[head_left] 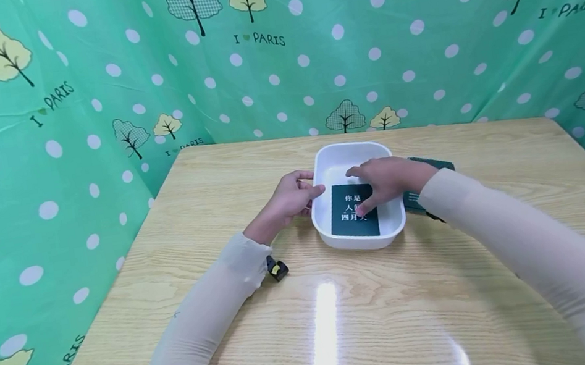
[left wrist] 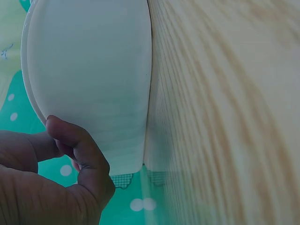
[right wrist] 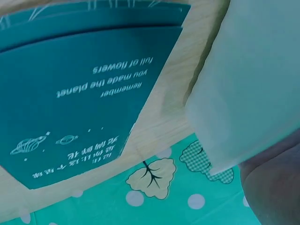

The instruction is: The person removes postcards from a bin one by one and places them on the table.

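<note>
A white plastic basin (head_left: 362, 241) stands on the wooden table, and a dark green card (head_left: 351, 224) with white Chinese characters lies in it. At the basin's left side, my left hand (head_left: 294, 198) pinches the rim, thumb over the edge. The left wrist view shows the thumb (left wrist: 70, 133) against the basin's outer wall (left wrist: 93, 70). My right hand (head_left: 382, 179) reaches in over the card with thumb and fingers spread, covering its right part. In the right wrist view, only a bit of this hand (right wrist: 276, 187) shows beyond the basin wall (right wrist: 253, 84).
To the right of the basin, partly under my right forearm, lie more dark green cards (head_left: 438, 164), overlapping, with white print (right wrist: 112, 79). A green patterned curtain (head_left: 279, 84) hangs behind and left of the table (head_left: 224, 173).
</note>
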Demonstrator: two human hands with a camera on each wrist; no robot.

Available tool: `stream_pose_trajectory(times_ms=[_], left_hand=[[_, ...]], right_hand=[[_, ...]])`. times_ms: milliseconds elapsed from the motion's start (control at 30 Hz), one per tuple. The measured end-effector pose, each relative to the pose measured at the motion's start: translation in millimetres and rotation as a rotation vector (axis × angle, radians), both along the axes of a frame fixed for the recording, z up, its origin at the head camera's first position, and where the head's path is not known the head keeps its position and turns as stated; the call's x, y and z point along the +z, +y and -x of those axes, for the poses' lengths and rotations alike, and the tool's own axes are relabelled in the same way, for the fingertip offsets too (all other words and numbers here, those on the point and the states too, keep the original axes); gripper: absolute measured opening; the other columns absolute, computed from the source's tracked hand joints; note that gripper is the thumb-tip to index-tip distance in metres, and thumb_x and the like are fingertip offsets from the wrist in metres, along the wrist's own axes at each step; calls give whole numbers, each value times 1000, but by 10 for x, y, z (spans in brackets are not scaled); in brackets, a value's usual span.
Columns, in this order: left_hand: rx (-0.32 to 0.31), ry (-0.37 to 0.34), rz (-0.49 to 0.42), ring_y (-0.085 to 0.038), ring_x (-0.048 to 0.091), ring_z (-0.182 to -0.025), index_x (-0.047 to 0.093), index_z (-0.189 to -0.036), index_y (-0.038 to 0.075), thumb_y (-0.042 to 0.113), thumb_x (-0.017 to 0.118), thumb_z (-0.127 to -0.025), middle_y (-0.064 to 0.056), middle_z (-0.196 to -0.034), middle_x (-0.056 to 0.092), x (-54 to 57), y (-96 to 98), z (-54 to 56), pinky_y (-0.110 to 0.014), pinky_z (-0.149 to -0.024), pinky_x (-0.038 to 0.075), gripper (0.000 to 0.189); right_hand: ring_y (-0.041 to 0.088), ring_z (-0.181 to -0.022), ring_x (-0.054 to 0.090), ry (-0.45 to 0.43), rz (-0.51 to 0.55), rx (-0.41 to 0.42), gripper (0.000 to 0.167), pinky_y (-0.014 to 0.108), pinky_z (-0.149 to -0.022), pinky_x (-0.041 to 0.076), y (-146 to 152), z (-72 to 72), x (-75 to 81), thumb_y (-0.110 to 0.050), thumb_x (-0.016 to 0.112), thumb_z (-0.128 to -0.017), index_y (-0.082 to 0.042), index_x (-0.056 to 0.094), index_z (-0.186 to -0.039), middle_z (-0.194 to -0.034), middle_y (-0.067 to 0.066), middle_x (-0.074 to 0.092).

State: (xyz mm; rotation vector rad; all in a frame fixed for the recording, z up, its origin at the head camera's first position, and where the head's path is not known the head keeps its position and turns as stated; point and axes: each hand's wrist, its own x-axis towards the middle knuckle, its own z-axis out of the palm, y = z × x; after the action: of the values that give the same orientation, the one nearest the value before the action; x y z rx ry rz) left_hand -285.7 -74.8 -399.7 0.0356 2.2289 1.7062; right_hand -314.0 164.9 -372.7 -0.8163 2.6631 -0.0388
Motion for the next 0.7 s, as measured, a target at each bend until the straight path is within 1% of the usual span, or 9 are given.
stream_pose_trajectory(times_ms=[133, 267, 500, 700], left_hand=[[1, -1, -15, -22, 64, -75, 50, -140, 8, 15, 69, -100, -17, -102, 64, -2, 2, 3, -28, -58, 57, 45], [-2, 0, -21, -21, 63, -74, 50, -139, 8, 15, 69, -99, -16, -102, 64, -10, -2, 7, -29, -57, 56, 45], [-7, 0, -16, -21, 63, -73, 49, -139, 8, 16, 69, -100, -15, -100, 63, 9, -7, -5, -29, -58, 56, 45], [-10, 0, -8, -20, 64, -73, 49, -139, 9, 17, 69, -100, -14, -100, 64, 14, -5, -11, -29, -58, 56, 45]], right_hand=[[33, -126, 57, -11, -21, 0, 111, 56, -108, 44, -40, -15, -34, -73, 77, -75, -12, 36, -158, -141, 15, 58], [34, -128, 55, -5, -26, 12, 113, 56, -110, 43, -62, -25, -63, -71, 80, -74, -11, 36, -158, -142, 16, 57], [32, -125, 56, -35, -12, -42, 113, 55, -109, 45, -119, -50, -53, -61, 86, -74, -13, 31, -161, -142, 16, 57], [32, -123, 55, -38, 4, -63, 112, 55, -108, 45, -130, -59, -58, -58, 88, -73, -13, 33, -160, -139, 15, 54]])
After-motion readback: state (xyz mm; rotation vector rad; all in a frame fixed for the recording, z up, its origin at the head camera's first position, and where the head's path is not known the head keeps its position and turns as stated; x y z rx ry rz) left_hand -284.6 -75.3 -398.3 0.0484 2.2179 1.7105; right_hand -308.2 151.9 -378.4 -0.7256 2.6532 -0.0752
